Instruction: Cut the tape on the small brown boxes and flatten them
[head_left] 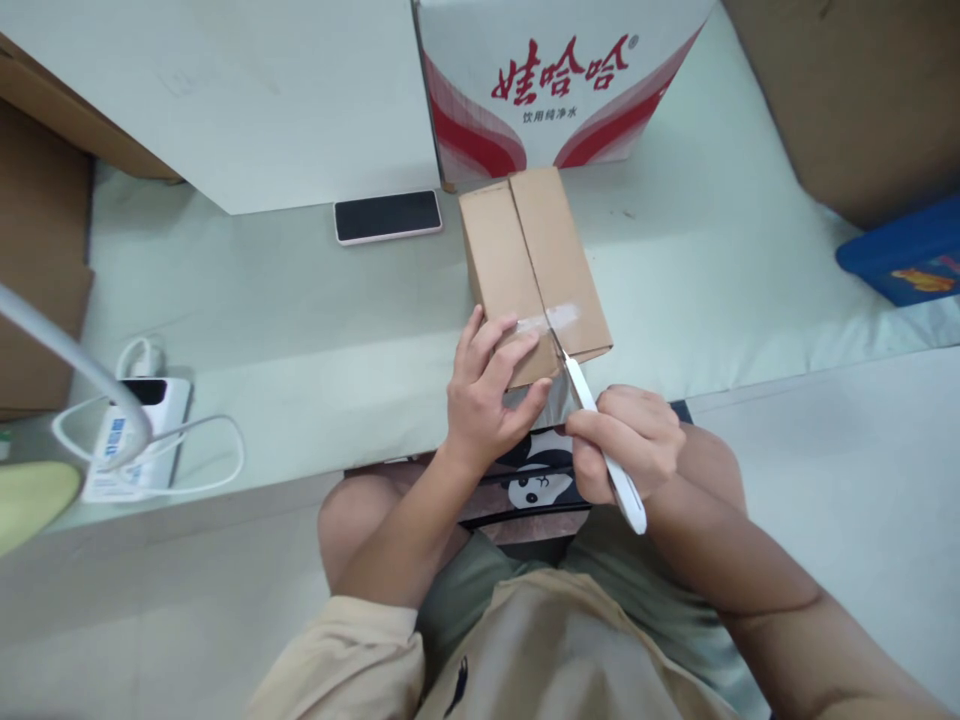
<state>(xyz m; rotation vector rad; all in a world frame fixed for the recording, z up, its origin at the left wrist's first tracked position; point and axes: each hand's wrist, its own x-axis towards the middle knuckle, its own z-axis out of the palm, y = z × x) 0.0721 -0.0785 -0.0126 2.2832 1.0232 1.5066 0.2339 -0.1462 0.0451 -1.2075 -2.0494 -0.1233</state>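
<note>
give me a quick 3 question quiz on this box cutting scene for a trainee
1. True or false: the right hand holds a white cutter with its tip at the tape on the small cardboard box.
2. What does the left hand rest on?
A. the phone
B. the small cardboard box
C. the power bank
3. What stands right behind the small cardboard box?

Key
1. True
2. B
3. A white carton with red print.
</note>
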